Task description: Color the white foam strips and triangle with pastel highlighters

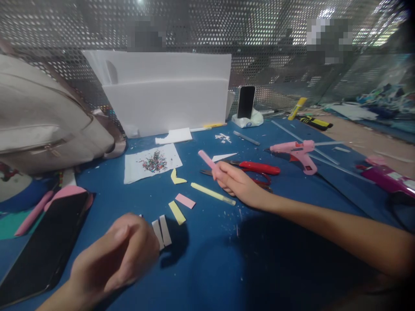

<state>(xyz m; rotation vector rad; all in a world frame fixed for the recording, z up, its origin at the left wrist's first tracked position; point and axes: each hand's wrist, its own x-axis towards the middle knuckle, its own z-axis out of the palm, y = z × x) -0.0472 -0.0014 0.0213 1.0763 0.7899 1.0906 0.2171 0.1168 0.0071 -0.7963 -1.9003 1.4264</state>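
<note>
The single camera rides on the person's head, facing forward and tipped down over the blue desk point(207, 276). It's close in: the left hand point(121, 252) sits low and large near the lens, the right hand point(238, 181) farther out, past mid-view. Along the top, the view reaches a perforated screen point(201, 26) beyond the desk.

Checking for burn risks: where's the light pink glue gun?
In the head view, the light pink glue gun sits right of centre, just right of the red-handled tool.
</note>
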